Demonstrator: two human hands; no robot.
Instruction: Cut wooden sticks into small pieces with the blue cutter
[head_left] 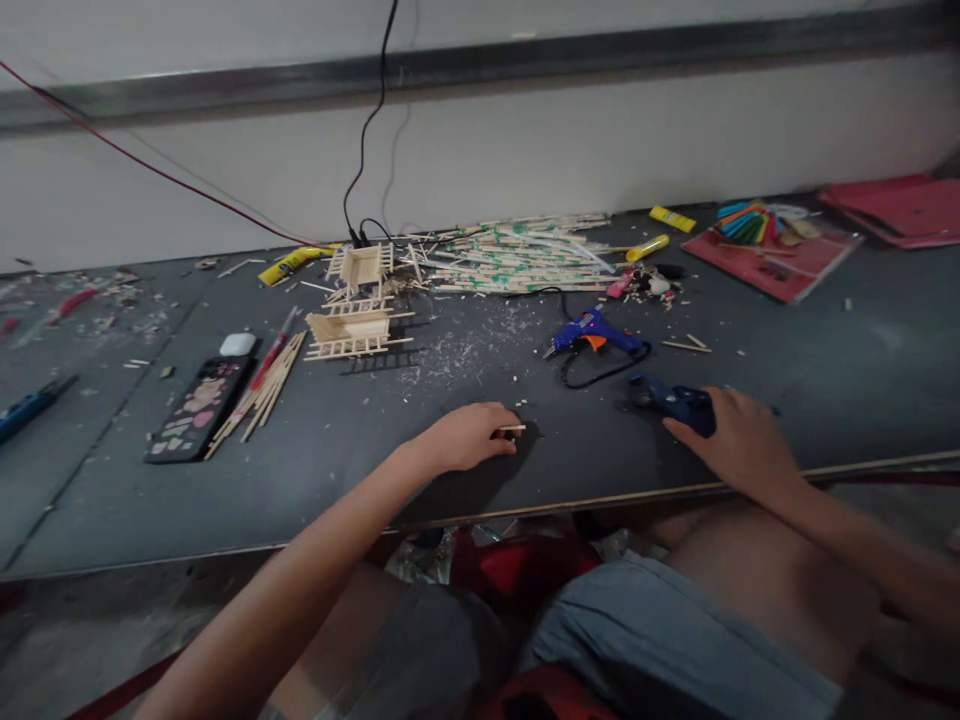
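- Short wooden stick point(513, 428) pinched between fingertips of left hand point(480, 437), other fingers curled; held just above or on near tabletop point(840, 390), contact unclear.
- Blue-handled tool point(686, 405) grasped in right hand point(739, 435), fingers wrapped round it; head blurred, pointed left.
- Blue hot glue gun point(592, 333) seen beyond the tool, nozzle pointed left, orange trigger exposed.
- Two small stick-built models point(352, 328) point(364, 265) set left of centre; loose sticks point(276, 390) laid beside phone point(204, 408).
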